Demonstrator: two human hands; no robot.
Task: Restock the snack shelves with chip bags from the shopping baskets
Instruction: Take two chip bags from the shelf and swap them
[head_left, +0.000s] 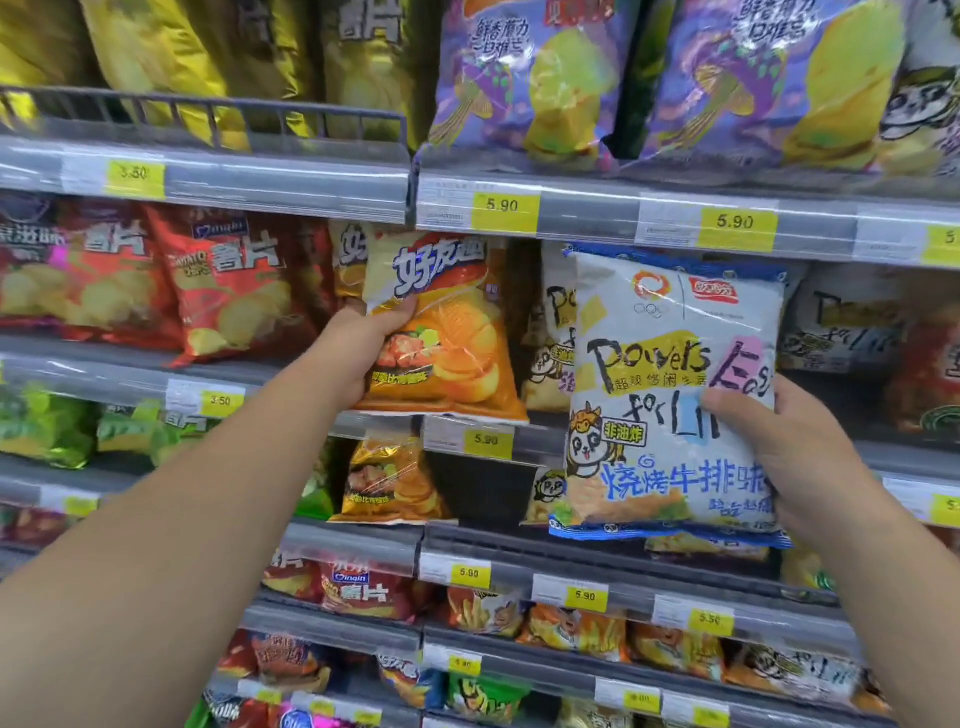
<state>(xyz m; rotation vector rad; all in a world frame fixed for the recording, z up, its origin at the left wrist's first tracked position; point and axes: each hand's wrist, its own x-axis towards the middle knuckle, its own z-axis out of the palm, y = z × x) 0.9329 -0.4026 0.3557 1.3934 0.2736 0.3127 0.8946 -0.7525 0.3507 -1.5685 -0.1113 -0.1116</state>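
The left hand (363, 358) was raised at the end of an outstretched bare forearm, its fingers wrapped around the left edge of an orange chip bag (441, 332), thumb pressed on the front. The bag stood upright at the second shelf (363, 371), its bottom seam overhanging the price rail. The right hand (779, 457) gripped a white and blue chip bag (670, 395) by its right edge, thumb across the printed front, fingers behind it. That bag was held upright in front of the same shelf, covering similar white bags (841, 322) behind it. Above, purple bags (530, 78) filled the top shelf; to the left stood red bags (228, 280). One level down sat another orange bag (389, 483) beside a dark gap. Yellow price tags (501, 205) lined every rail.
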